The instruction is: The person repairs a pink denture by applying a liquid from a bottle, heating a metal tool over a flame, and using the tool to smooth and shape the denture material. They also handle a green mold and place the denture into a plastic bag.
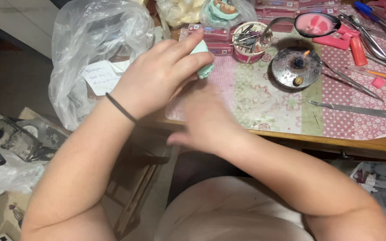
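**Pale green dental cast held at the bench edge**

At far left, a clear plastic bag [94, 49] stands slumped on the table [362, 145], a handwritten paper slip [101, 76] showing through it. The person's left hand [157, 76], with a dark hair tie [120, 107] round the wrist, has its fingers closed around a pale green dental cast [204, 60], lifting it above the patterned mat [264, 102], probably to look it over. Most of the cast is hidden under the fingers. Below, the right hand [206, 125] is blurred by motion, so whether its fingers are open or curled cannot be told. Further right stand a cup of burs [249, 42], a small burner with a lit flame [296, 67] kept within reach, and a scalpel [351, 108]. Pink wax pieces [358, 49] and tools run off the right edge.
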